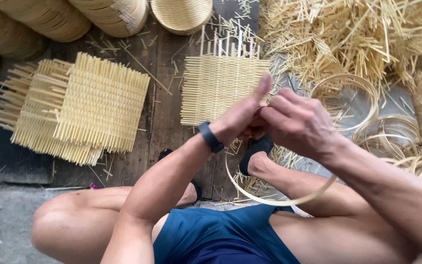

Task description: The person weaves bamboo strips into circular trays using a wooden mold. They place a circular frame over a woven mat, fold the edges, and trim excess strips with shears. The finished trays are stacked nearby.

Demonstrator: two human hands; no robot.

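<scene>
Bamboo hoop (269, 199) pinched between both hands' fingers (289, 105).

Pale matt bamboo mats (81, 107), smooth bamboo hoop (269, 199), dark rough wooden floor (164, 68).

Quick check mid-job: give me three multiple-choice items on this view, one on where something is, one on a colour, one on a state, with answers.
1. Where does the stack of woven mats lie?
A. left of the hands
B. right of the hands
C. on the lap

2. What colour is the wristband on the left hand?
A. white
B. dark
C. red

3. What is the state of the bamboo strip that both hands grip?
A. straight
B. snapped in two
C. bent into a loop

Answers: 1 A, the stack sits on the boards at the picture's left. 2 B, the band looks near black. 3 C, it curves below the left hand and right hand.
</scene>
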